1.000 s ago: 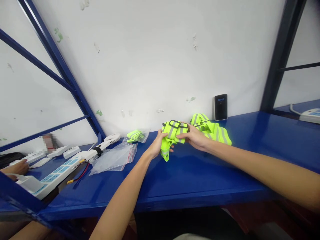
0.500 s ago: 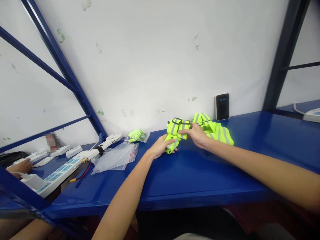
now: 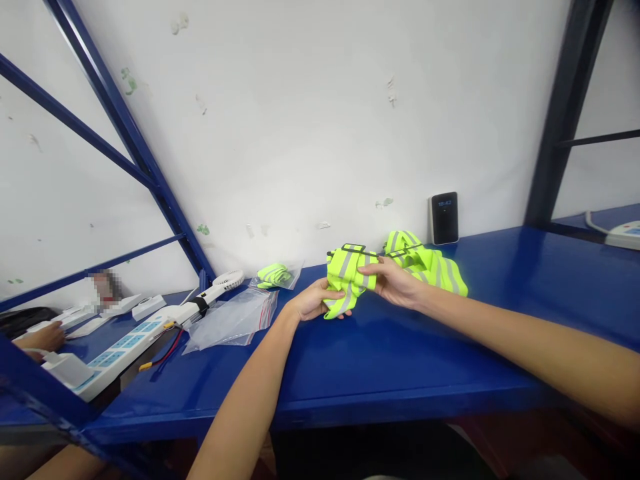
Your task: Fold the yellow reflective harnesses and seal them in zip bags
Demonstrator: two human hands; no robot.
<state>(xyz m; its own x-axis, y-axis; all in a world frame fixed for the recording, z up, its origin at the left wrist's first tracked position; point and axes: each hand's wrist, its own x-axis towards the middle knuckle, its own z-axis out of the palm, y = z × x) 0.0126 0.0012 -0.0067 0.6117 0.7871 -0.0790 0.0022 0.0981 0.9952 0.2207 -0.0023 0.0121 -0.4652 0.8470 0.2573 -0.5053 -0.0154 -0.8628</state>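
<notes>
Clearly, left hand (image 3: 313, 301) holds straps (image 3: 346, 268); right hand (image 3: 399, 283) too.

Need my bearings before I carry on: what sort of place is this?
Probably a workshop or similar shared work area. What suggests it: a blue metal-framed bench against the wall, a long multi-socket power strip, and another person's hand at the left.

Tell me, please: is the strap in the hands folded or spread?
Folded: the strap is a compact bundle between the left hand and right hand, though one part sticks out below.
</notes>
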